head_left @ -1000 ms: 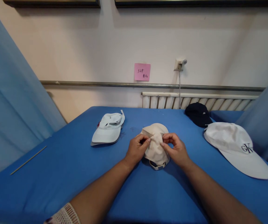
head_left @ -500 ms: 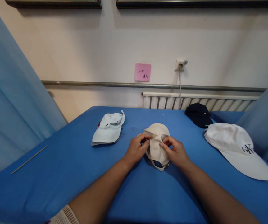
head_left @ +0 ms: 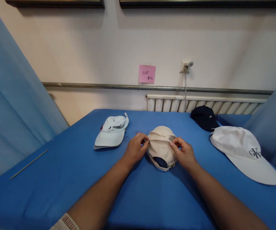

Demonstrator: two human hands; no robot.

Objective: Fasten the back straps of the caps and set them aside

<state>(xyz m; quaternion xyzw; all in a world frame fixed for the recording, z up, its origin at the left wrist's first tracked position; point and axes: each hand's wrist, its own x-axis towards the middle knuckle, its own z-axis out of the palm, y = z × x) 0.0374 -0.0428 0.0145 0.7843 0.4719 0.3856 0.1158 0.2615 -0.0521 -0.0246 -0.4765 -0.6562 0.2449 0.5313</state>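
Note:
A beige baseball cap [head_left: 161, 145] lies on the blue-covered table in front of me, its back opening and strap toward me. My left hand [head_left: 136, 148] pinches the fabric on the cap's left side between thumb and fingers. On the opposite side, my right hand [head_left: 183, 152] grips the cloth in the same way. Between the hands the crown is stretched fairly flat, with a small fold by the left fingers. The cap's brim is hidden from view.
Left of me are stacked caps, a pale blue one [head_left: 111, 131] on top. A thin stick [head_left: 29, 164] lies farther left. At right sit a navy cap [head_left: 204, 117] and a large white cap [head_left: 242, 150]. A radiator [head_left: 169, 104] runs behind the blue table [head_left: 80, 179].
My hands have moved apart, pulling the beige cap's bunched crown wider and smoother. The back opening now shows as a clear oval. The other caps have stayed put.

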